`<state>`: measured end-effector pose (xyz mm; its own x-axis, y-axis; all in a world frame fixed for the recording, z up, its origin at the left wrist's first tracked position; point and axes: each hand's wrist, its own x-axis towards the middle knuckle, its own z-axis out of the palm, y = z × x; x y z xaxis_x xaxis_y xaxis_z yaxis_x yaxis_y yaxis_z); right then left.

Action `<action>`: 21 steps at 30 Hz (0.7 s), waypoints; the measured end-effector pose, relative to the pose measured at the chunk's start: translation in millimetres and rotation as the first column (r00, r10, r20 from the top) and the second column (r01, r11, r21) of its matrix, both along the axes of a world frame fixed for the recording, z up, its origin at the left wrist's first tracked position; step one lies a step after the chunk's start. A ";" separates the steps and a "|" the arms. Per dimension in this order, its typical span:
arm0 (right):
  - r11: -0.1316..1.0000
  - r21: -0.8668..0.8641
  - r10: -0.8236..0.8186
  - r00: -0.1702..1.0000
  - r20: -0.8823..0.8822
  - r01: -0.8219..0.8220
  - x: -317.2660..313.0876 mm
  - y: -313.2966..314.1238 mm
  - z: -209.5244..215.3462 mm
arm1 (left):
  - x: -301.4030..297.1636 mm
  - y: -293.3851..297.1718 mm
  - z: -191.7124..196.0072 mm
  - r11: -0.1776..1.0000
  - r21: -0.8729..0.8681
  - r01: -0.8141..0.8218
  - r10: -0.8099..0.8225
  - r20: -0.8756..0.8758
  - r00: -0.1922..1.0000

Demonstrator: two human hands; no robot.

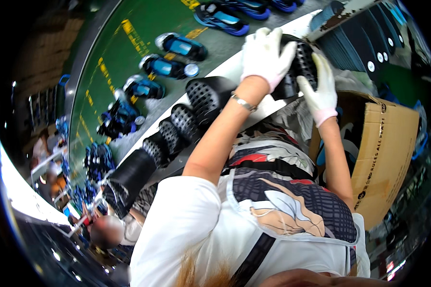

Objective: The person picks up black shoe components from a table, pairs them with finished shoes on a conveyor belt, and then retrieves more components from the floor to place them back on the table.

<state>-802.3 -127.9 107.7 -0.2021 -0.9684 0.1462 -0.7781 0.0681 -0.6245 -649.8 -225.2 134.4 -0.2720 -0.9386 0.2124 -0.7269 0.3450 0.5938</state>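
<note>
Black studded shoe sole (299, 64) sits up at one o'clock, clamped between both white-gloved hands. Left hand (266, 55) wraps over its top edge, fingers curled tight; right hand (321, 91) presses flat against its right side. More black soles (177, 129) line the bench edge toward nine o'clock. Blue sandals (179, 45) ride the green conveyor (110, 62) at eleven. Cardboard box (388, 143) stands at three o'clock.
</note>
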 end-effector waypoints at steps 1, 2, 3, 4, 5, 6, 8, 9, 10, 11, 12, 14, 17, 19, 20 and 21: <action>0.999 -0.035 0.023 1.000 0.015 -0.023 1.0 -0.3 0.4 | 2.9 2.9 0.5 0.999 -0.038 -0.030 0.029 -0.026 0.999; 0.997 -0.071 0.029 0.999 0.033 -0.026 3.4 0.1 3.8 | 7.7 7.1 1.4 0.995 -0.076 -0.060 0.056 -0.053 0.997; 0.998 -0.066 0.011 0.998 0.061 -0.007 6.0 3.7 8.7 | 13.0 14.0 9.5 0.998 -0.038 -0.058 0.056 -0.049 0.997; 0.998 -0.057 -0.005 0.996 0.091 0.010 9.3 8.4 10.3 | 21.0 21.3 19.8 0.998 0.001 -0.059 0.059 -0.043 0.997; 0.996 -0.081 -0.036 0.993 0.111 0.045 6.1 12.3 2.6 | 28.7 27.8 33.0 0.997 0.042 -0.063 0.065 -0.036 0.997; 0.991 -0.103 -0.072 0.989 0.132 0.086 4.1 16.9 -2.6 | 39.9 35.2 38.4 0.997 -0.016 -0.078 0.077 -0.046 0.996; 0.986 -0.130 -0.083 0.979 0.188 0.108 4.9 24.4 -4.7 | 78.3 42.8 49.4 0.991 -0.074 -0.112 0.113 0.009 0.994; 0.986 -0.125 -0.078 0.972 0.221 0.107 7.0 29.6 -3.8 | 103.4 52.0 60.3 0.976 -0.159 -0.149 0.155 0.027 0.987; 0.985 -0.112 -0.101 0.967 0.232 0.129 8.8 42.2 -6.3 | 130.3 62.0 66.9 0.971 -0.177 -0.164 0.180 0.077 0.981; 0.981 -0.134 -0.107 0.968 0.227 0.139 4.1 46.5 -11.2 | 156.1 65.2 70.4 0.968 -0.152 -0.198 0.215 0.104 0.971; 0.985 -0.084 -0.130 0.964 0.233 0.153 6.3 53.9 -7.6 | 181.3 75.3 76.0 0.943 -0.139 -0.301 0.320 0.144 0.936; 0.981 -0.087 -0.132 0.923 0.362 0.174 8.0 67.8 -18.5 | 243.9 83.5 63.3 0.886 -0.087 -0.455 0.462 0.237 0.855; 0.987 0.006 -0.140 0.828 0.543 0.162 23.6 92.8 -20.4 | 335.9 100.6 43.1 0.712 0.055 -0.700 0.624 0.409 0.666; 0.989 0.058 -0.142 0.793 0.592 0.133 26.1 111.2 -27.0 | 390.7 102.9 22.1 0.573 0.138 -0.808 0.660 0.507 0.555; 0.991 0.083 -0.134 0.782 0.608 0.105 27.0 121.9 -32.6 | 426.4 103.2 7.6 0.528 0.134 -0.839 0.674 0.534 0.510; 0.985 0.150 -0.157 0.799 0.581 0.084 28.2 133.0 -37.4 | 462.8 106.8 -5.7 0.443 0.151 -0.884 0.687 0.577 0.442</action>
